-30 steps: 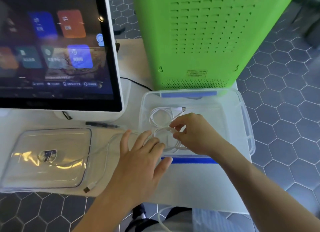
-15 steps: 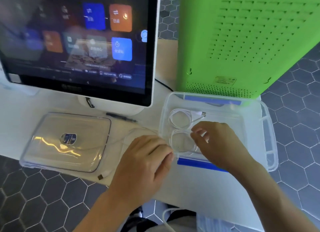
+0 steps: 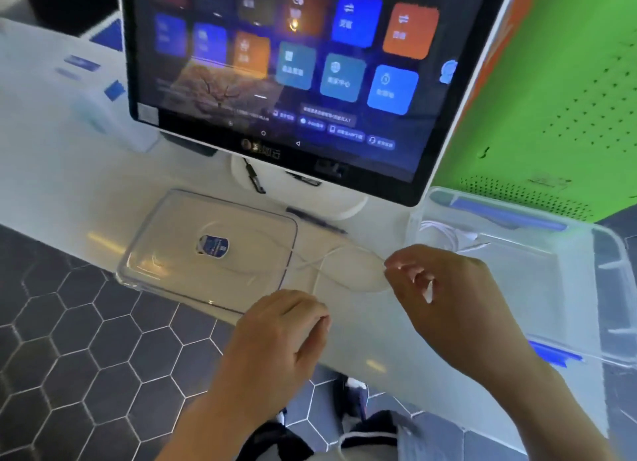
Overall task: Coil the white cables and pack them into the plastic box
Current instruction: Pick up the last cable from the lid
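- Cable (image 3: 339,253): white.
- Plastic box (image 3: 586,288): clear, with blue latches.
- Lid (image 3: 165,250): clear, bearing a blue-and-white shield sticker (image 3: 212,246).
- Table (image 3: 69,171): white.
- Floor (image 3: 86,350): dark grey hexagonal tiles, pale grout.
- Cabinet (image 3: 558,81): bright green, dotted with perforations.
- Screen (image 3: 286,64): dark, with blue, orange and teal tiles.

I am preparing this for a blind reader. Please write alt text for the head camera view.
Two hands coil a thin white cable above a white table: the right hand holds a loop, the left hand pinches the strand. A clear plastic box stands at right, its lid at left, a touchscreen behind.
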